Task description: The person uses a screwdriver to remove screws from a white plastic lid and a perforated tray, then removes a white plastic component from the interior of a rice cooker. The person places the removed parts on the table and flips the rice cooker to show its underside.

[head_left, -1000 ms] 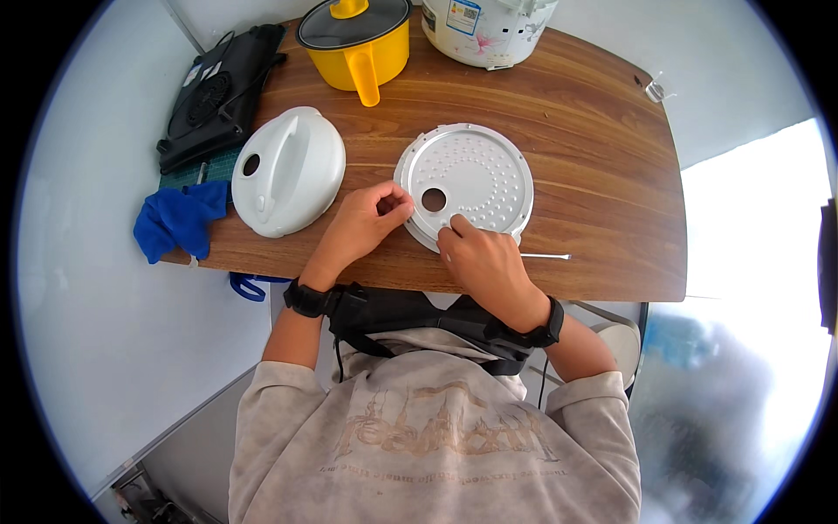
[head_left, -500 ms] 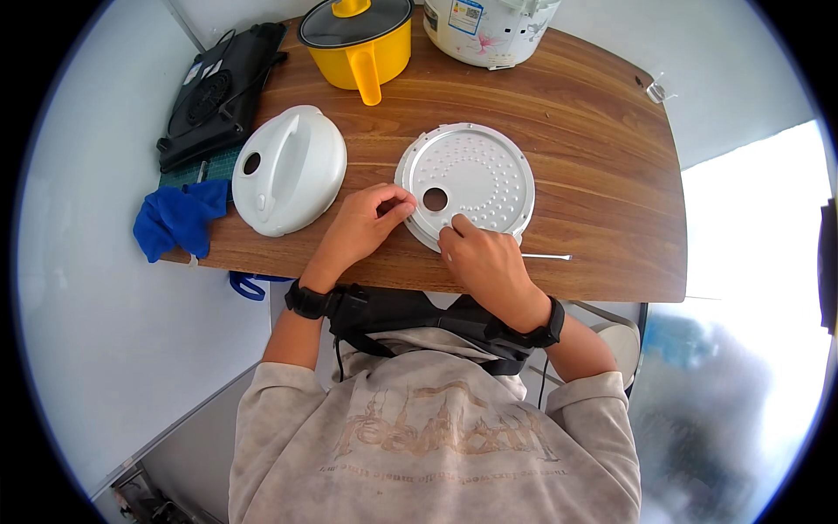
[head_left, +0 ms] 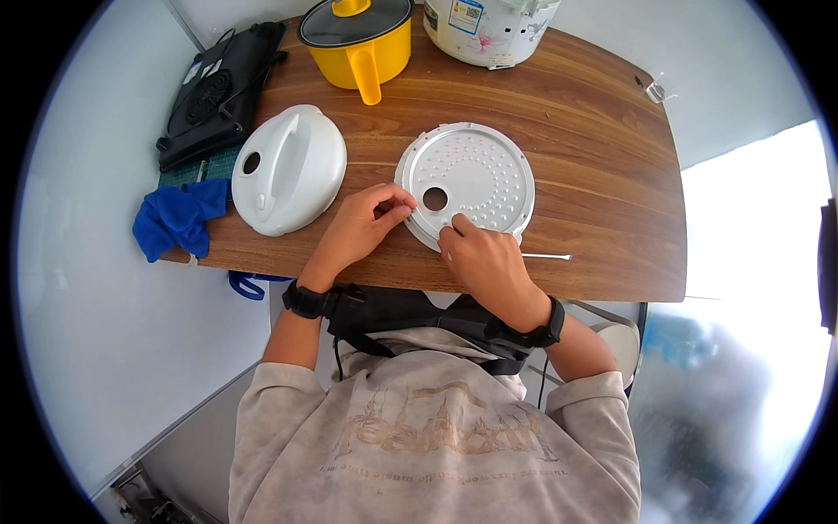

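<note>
A round metal inner lid (head_left: 476,166) of a rice cooker, dimpled and pierced by one round hole, lies on the table before me. My left hand (head_left: 371,217) pinches at its left rim beside the hole, thumb and forefinger together. My right hand (head_left: 482,258) is closed, fingertips bent down onto the near rim; what they hold, if anything, is hidden. From behind that hand a thin metal shaft (head_left: 547,257) with a flattened tip sticks out to the right, like a screwdriver's; its other end is out of sight. A white outer lid (head_left: 301,170) with a handle rests to the left.
At the back stand a yellow pot (head_left: 371,57) with a glass lid and a white rice cooker body (head_left: 489,35). A black appliance (head_left: 214,96) lies on a green mat far left, with a blue cloth (head_left: 179,218) at the table's left edge. A small clear object (head_left: 656,90) sits at the far right edge.
</note>
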### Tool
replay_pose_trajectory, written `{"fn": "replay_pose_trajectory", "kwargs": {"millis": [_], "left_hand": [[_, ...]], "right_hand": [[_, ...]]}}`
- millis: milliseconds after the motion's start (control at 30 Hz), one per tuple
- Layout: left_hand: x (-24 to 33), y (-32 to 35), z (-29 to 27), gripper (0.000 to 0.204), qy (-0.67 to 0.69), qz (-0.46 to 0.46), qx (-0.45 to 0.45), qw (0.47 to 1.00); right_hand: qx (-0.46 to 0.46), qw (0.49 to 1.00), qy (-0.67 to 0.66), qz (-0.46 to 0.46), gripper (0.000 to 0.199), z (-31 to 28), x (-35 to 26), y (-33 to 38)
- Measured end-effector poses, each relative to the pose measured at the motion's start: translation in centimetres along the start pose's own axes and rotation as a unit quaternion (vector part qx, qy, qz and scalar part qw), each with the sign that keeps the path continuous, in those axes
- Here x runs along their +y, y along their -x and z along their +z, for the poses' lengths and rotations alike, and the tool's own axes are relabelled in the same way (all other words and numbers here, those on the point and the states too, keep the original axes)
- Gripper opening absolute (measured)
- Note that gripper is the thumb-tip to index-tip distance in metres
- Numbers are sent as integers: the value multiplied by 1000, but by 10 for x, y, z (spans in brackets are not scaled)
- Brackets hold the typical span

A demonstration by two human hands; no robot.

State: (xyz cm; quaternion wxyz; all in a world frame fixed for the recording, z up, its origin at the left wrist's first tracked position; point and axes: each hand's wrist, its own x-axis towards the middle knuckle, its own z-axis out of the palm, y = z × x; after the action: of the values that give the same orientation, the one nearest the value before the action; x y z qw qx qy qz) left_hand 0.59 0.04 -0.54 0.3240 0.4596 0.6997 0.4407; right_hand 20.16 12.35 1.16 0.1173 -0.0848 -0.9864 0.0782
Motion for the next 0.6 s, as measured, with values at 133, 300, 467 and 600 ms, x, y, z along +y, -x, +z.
{"fn": "replay_pose_trajectory", "kwargs": {"millis": [133, 300, 467, 600], "left_hand": [[1, 0, -1, 13, 12, -22, -5, 1000], [-1, 0, 0, 13, -13, 3, 4, 1000], [-1, 1, 0, 14, 0, -4, 1, 1000], [4, 0, -2, 16, 4, -36, -17, 999]], "right_hand": [[5, 1000, 1, -2, 8, 0, 0, 0], [5, 1000, 3, -1, 8, 0, 0, 0], [5, 1000, 4, 1, 8, 0, -1, 0], [4, 1000, 7, 3, 8, 0, -1, 0]]}}
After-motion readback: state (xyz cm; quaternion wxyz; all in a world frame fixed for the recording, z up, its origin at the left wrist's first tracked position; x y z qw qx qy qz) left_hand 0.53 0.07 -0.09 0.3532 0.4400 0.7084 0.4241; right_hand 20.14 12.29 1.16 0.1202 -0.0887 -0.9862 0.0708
